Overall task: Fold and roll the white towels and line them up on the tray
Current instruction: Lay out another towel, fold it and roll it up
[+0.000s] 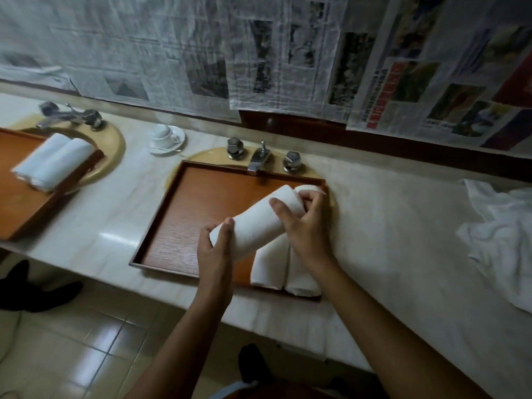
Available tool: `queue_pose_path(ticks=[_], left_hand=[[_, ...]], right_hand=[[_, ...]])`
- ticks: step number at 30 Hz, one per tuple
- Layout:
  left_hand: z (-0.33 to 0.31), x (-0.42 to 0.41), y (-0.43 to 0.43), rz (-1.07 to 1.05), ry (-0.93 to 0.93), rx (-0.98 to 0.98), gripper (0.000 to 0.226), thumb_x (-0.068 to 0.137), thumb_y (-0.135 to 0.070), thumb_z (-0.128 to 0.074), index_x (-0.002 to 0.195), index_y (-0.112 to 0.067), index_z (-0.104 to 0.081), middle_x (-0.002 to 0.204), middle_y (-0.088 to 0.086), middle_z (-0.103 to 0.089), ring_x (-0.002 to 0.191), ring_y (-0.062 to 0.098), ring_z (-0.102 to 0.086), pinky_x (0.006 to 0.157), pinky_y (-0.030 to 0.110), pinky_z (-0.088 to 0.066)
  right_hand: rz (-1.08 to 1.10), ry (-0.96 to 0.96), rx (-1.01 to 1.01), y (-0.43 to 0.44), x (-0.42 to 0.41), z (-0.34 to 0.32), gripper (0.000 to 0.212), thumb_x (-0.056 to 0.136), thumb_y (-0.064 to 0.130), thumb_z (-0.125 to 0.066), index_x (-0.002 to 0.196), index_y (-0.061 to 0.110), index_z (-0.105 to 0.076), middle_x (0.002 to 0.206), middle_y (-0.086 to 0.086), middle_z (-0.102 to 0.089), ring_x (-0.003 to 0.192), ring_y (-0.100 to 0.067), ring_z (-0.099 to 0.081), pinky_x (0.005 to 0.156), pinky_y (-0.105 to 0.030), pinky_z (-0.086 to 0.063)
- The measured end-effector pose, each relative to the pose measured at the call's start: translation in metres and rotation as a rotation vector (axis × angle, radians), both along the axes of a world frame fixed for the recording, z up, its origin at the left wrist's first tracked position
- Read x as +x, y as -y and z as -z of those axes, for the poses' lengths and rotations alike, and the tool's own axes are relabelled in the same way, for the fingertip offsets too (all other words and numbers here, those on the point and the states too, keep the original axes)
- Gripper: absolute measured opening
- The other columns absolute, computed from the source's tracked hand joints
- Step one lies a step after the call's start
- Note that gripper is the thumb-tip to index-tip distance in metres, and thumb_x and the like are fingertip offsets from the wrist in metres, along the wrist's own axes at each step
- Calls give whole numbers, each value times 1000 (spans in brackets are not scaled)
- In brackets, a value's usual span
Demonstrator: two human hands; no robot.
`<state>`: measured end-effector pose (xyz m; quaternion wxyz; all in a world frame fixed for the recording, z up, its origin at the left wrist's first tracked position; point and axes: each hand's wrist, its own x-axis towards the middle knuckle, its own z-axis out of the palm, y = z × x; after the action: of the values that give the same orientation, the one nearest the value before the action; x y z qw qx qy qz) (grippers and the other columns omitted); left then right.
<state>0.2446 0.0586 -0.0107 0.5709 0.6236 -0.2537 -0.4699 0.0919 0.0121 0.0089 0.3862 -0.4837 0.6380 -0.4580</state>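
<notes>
Both hands on one rolled towel [256, 223], held slantwise over the tray [184, 214]. Left hand [214, 254] grips the near end, fingers curled round it, thumb up along the side. Right hand [302, 223] grips the far end, thumb across the top, fingers curled over the end face. The roll's far end is by the tray's far R corner and its near end is over mid-tray. It crosses above two finished rolls [285, 272]; can't tell if it touches them.

Those two lie side by side, touching, along the tray's R side, w/ near ends at the front rim. Rest of the tray is bare brown wood. The tray sits on the worktop [388, 240] over a sink [213, 155], w/ the tap [257, 161] just behind its far rim.

R edge of worktop: heap of loose white towels [501, 234], unfolded, well apart from the tray.

L side: second tray [23, 208] over another sink, w/ a pair of rolled towels [54, 159] on it, touching each other. Between the sinks, a white cup [164, 133] on a saucer [175, 146]. Newspaper sheets [259, 53] cover the wall behind
</notes>
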Motion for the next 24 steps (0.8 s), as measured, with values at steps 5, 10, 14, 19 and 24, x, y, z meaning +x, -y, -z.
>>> queue_pose_path(ticks=[5,10,14,19,24], left_hand=[[3,38,11,30,-38,31,43,93,-52,-68,124,-25,-54,117,8,-60,106,28,-63,83,43,-57],[5,58,19,60,-44,43,56,79,-60,-70,123,-30,-53,120,7,-59,109,28,-63,88,47,-59],[15,75,25,52,-61,40,45,78,-60,-75,111,-33,-59,119,11,-62,110,33,-65,78,45,-58],[26,76,27,84,-50,101,44,80,-61,-74,108,-30,-61,114,11,-66,99,27,-68,76,53,-60],[49,76,17,208,-107,195,66,68,-61,-84,109,-16,-60,111,17,-72,98,38,-73,75,47,-58]], right_hand=[[-7,-92,-104,14,42,4,38,96,46,-67,123,20,-60,118,9,-66,101,0,-63,74,-4,-49],[-44,-114,-41,33,57,5,31,99,44,-64,116,19,-65,108,6,-68,97,-5,-63,71,-16,-48],[-162,-91,95,48,52,4,33,98,49,-62,111,19,-63,104,6,-65,98,-10,-62,78,-27,-52],[-254,-131,316,90,55,6,43,89,61,-63,113,25,-58,112,5,-61,104,-15,-60,95,-47,-56],[-345,-241,358,123,74,14,31,87,46,-70,104,21,-63,103,5,-63,95,-14,-61,85,-38,-56]])
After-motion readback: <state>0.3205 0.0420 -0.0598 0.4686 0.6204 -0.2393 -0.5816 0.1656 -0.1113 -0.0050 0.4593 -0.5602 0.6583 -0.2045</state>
